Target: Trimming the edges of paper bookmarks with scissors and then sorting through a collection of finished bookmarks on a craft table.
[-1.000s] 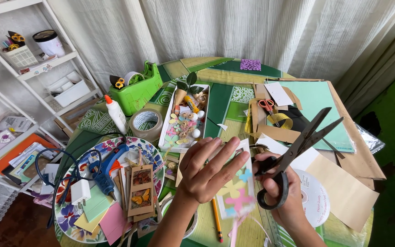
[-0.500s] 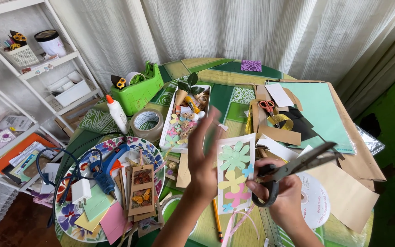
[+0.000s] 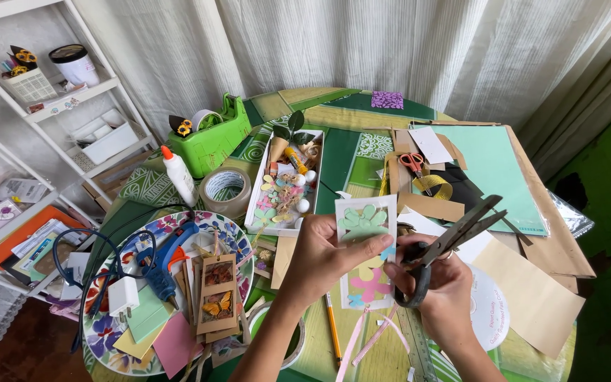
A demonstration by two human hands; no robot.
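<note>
My left hand [image 3: 327, 258] grips a white card with pastel paper flowers [image 3: 366, 247], held upright above the round craft table [image 3: 334, 106]. My right hand [image 3: 438, 283] is closed around the handles of black scissors [image 3: 454, 237], and its fingertips also touch the card's right edge. The blades point up to the right, slightly apart, clear of the card. Pink ribbon strips [image 3: 365, 336] lie on the table under my hands, beside a metal ruler [image 3: 413, 346] and a pencil [image 3: 332, 329].
A flowered plate [image 3: 104, 332] at left holds a blue glue gun [image 3: 160, 258], coloured papers and butterfly tags. Behind it stand a glue bottle [image 3: 178, 177], a tape roll [image 3: 224, 189], a green tape dispenser [image 3: 213, 138] and a white tray of trimmings [image 3: 286, 184]. Mint and brown paper sheets lie right; shelves at left.
My left hand went from spread flat over the card to gripping it and lifting it upright. The scissors dropped and their blades closed most of the way.
</note>
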